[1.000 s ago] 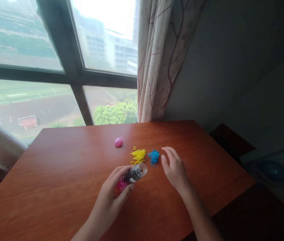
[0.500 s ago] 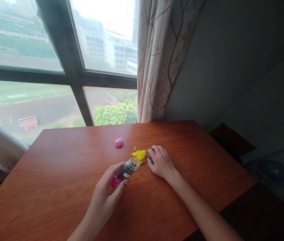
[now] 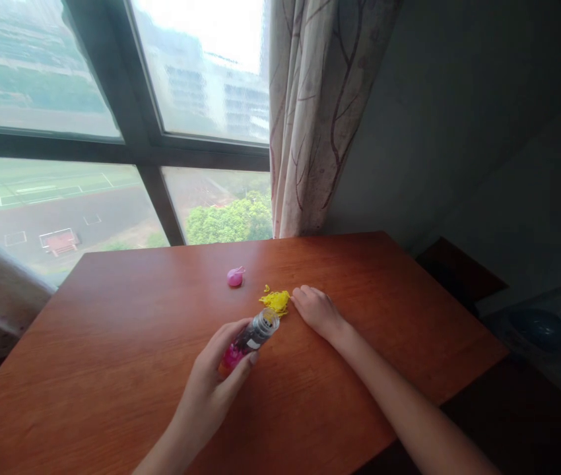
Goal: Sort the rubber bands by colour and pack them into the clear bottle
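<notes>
My left hand [image 3: 214, 376] is wrapped round a clear bottle [image 3: 251, 340], tilted with its open mouth up and to the right. Black and pink contents show through its wall. Just past the mouth lies a loose pile of yellow rubber bands [image 3: 275, 301] on the table. My right hand [image 3: 316, 311] rests on the table right of that pile, its fingers curled closed over the small blue bands, which are now hidden. Behind the pile sits a small pink pouch-like lump [image 3: 235, 277] with a twisted end.
The brown wooden table [image 3: 127, 343] reaches back to a window [image 3: 144, 155] and a patterned curtain [image 3: 305, 132]. A dark wall is on the right, with a blue rounded object [image 3: 540, 328] low beside it.
My right hand's fingers have drawn together, and the blue bands seen between them have gone from sight. My left hand with the bottle has shifted slightly right.
</notes>
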`<state>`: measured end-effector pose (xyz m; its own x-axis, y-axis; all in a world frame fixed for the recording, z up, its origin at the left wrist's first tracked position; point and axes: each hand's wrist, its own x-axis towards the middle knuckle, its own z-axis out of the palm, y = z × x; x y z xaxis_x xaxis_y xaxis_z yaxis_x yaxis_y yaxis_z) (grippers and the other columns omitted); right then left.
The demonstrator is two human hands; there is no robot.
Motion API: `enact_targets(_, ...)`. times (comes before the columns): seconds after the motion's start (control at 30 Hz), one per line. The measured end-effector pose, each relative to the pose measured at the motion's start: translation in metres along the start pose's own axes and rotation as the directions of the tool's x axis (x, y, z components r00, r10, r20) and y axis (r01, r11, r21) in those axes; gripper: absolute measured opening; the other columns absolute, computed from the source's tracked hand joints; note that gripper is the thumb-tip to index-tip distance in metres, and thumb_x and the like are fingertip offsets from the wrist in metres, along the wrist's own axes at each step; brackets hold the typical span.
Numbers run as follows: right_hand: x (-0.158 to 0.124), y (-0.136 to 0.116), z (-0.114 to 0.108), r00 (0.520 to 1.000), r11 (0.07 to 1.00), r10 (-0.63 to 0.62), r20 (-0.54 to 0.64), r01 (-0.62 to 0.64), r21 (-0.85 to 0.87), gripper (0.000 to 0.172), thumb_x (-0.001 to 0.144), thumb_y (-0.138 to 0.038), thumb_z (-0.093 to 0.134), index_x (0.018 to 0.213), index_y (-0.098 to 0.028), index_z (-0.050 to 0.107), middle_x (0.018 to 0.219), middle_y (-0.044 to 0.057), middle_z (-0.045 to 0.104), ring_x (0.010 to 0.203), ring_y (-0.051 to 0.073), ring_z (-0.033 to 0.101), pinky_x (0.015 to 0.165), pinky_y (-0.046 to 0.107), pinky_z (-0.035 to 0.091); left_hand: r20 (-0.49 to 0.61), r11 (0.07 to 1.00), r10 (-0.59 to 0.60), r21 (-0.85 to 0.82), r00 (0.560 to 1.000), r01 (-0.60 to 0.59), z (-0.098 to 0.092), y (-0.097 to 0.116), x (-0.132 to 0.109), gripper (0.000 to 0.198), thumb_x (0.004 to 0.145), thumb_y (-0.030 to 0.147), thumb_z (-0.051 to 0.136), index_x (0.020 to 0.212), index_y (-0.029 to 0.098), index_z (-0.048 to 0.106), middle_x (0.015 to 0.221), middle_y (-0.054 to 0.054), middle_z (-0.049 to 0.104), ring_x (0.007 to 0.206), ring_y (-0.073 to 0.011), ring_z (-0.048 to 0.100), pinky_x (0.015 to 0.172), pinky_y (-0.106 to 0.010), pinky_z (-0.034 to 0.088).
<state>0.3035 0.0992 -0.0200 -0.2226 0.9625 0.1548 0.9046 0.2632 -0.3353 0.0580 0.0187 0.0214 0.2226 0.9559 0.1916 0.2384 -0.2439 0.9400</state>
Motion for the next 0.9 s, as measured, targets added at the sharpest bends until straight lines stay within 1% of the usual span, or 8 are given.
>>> enact_targets(0.13,0.004,0.007,0.001,0.991,0.952,0.112,-0.074,-0.086,0.293,0.017,0.093,-0.022,0.053,0.076,-0.02,0.055,0.081,0.004,0.061,0.078,0.016,0.057,0.071,0.024,0.04,0.029,0.999,0.025,0.026,0.999,-0.026,0.001,0.0,-0.001,0.034,0.09,0.027,0.06,0.123,0.02,0.057,0.12,-0.009,0.067,0.107,-0.022,0.064,0.096,-0.036,0.049)
enact_targets(0.23,0.003,0.009,-0.002,0.967,0.816,0.225,-0.119,-0.121,0.565,0.02,0.09,-0.029,0.058,0.073,-0.02,0.053,0.074,0.001,0.056,0.07,0.014,0.054,0.063,0.021,0.039,0.032,0.997,0.048,0.052,0.998,-0.05,0.002,-0.001,-0.002,0.034,0.089,0.026,0.061,0.123,0.022,0.058,0.12,-0.009,0.067,0.107,-0.0223,0.064,0.095,-0.035,0.05)
enact_targets(0.3,0.0,0.005,-0.005,0.945,0.656,0.306,-0.118,-0.119,0.746,0.026,0.089,-0.038,0.059,0.072,-0.021,0.05,0.067,-0.003,0.049,0.06,0.011,0.048,0.052,0.018,0.036,0.039,0.997,0.048,0.062,0.998,-0.051,0.002,0.0,-0.002,0.034,0.089,0.026,0.061,0.123,0.023,0.058,0.12,-0.008,0.067,0.107,-0.022,0.064,0.094,-0.034,0.051)
enact_targets(0.43,-0.014,-0.014,-0.015,0.925,0.206,0.38,-0.013,-0.071,0.976,0.034,0.089,-0.049,0.056,0.072,-0.022,0.044,0.059,-0.009,0.033,0.044,0.006,0.026,0.034,0.013,0.021,0.091,0.996,0.05,0.064,0.995,-0.055,0.007,0.005,-0.003,0.032,0.09,0.026,0.059,0.122,0.024,0.059,0.119,-0.008,0.066,0.107,-0.0219,0.064,0.093,-0.033,0.051)
enact_targets(0.6,-0.028,-0.052,-0.021,0.935,-0.241,0.346,0.076,0.01,0.97,0.027,0.088,-0.04,0.059,0.073,-0.022,0.045,0.061,-0.01,0.028,0.043,0.006,0.022,0.031,0.009,0.023,0.18,0.991,0.061,0.107,0.982,-0.081,0.018,0.01,-0.007,0.032,0.089,0.023,0.057,0.121,0.024,0.06,0.116,-0.008,0.067,0.103,-0.0216,0.065,0.09,-0.031,0.053)
enact_targets(0.73,-0.029,-0.075,-0.016,0.947,-0.69,0.276,0.166,0.075,0.72,0.02,0.086,-0.031,0.063,0.076,-0.021,0.049,0.062,-0.009,0.032,0.045,0.005,0.029,0.033,0.007,0.028,0.227,0.977,0.066,0.182,0.972,-0.109,0.022,0.012,-0.01,0.033,0.09,0.024,0.055,0.123,0.024,0.058,0.114,-0.009,0.066,0.099,-0.0212,0.066,0.085,-0.03,0.054)
enact_targets(0.8,-0.028,-0.08,-0.015,0.948,-0.758,0.266,0.176,0.092,0.646,0.019,0.085,-0.03,0.064,0.076,-0.021,0.05,0.064,-0.008,0.034,0.047,0.004,0.032,0.035,0.007,0.031,0.223,0.971,0.062,0.213,0.973,-0.111,0.021,0.012,-0.01,0.032,0.09,0.025,0.054,0.122,0.023,0.058,0.113,-0.01,0.065,0.098,-0.0214,0.066,0.084,-0.03,0.054)
enact_targets(0.9,-0.027,-0.081,-0.018,0.934,-0.735,0.305,0.185,0.107,0.669,0.02,0.084,-0.032,0.063,0.074,-0.021,0.05,0.067,-0.006,0.039,0.05,0.005,0.037,0.037,0.008,0.036,0.209,0.963,0.06,0.244,0.976,-0.112,0.02,0.014,-0.01,0.032,0.09,0.026,0.054,0.121,0.023,0.059,0.111,-0.009,0.066,0.097,-0.0218,0.066,0.082,-0.03,0.055)
